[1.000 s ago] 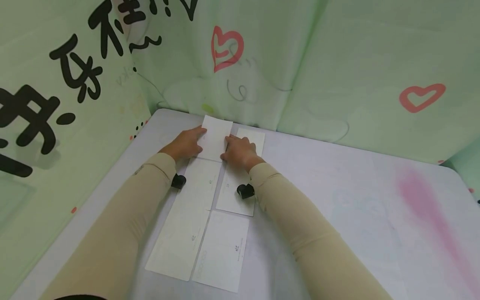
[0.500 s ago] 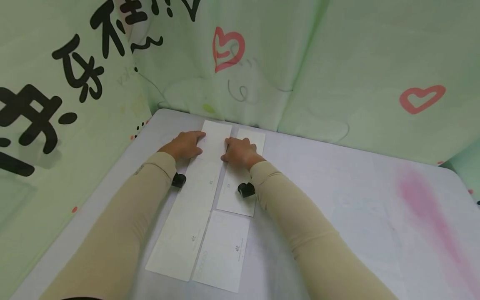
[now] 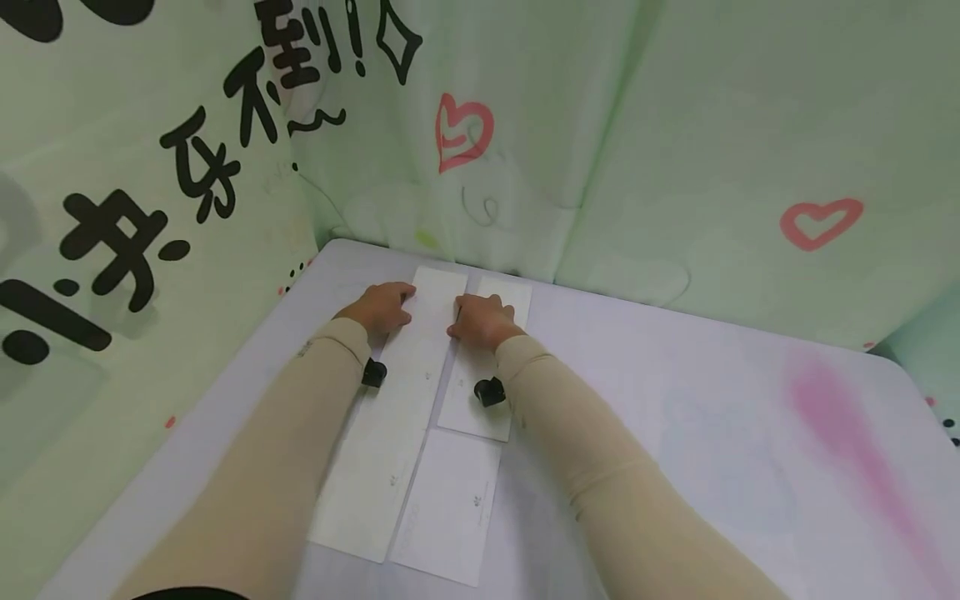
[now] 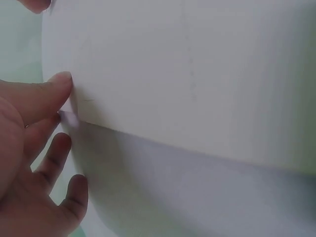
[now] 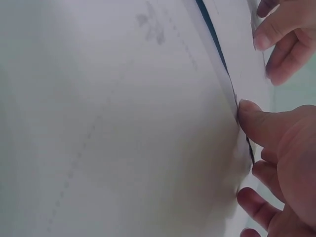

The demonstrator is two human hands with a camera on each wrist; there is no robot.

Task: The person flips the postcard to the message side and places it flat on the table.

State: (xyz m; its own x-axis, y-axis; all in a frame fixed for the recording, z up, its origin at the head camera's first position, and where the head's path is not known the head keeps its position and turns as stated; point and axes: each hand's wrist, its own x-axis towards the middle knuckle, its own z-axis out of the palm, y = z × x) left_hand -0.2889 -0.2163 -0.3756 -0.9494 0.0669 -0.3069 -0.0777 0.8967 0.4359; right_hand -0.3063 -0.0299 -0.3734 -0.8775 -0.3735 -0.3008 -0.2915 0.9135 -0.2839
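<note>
At the far end of the left column, a white sheet of paper (image 3: 437,292) lies between my two hands. My left hand (image 3: 382,308) pinches its left edge, the thumb (image 4: 61,81) right at the sheet's border and the other fingers spread below. Across from it, my right hand (image 3: 483,321) holds the right edge between thumb and fingers, partly covering the neighbouring far sheet (image 3: 506,290) of the right column. In the right wrist view a dark narrow gap (image 5: 215,37) shows along that edge near the right thumb (image 5: 252,116).
Several white sheets form two columns with a thin gap between. The near sheet (image 3: 450,508) on the right bears small printed marks. Black wrist cameras (image 3: 373,372) hang beneath both sleeves. Green curtains (image 3: 675,125) border the table (image 3: 637,375) at the back and left.
The raised sheet between my hands has come down toward me onto the far end of the left column. Both hands stay at its sides; the head view has tilted slightly upward.
</note>
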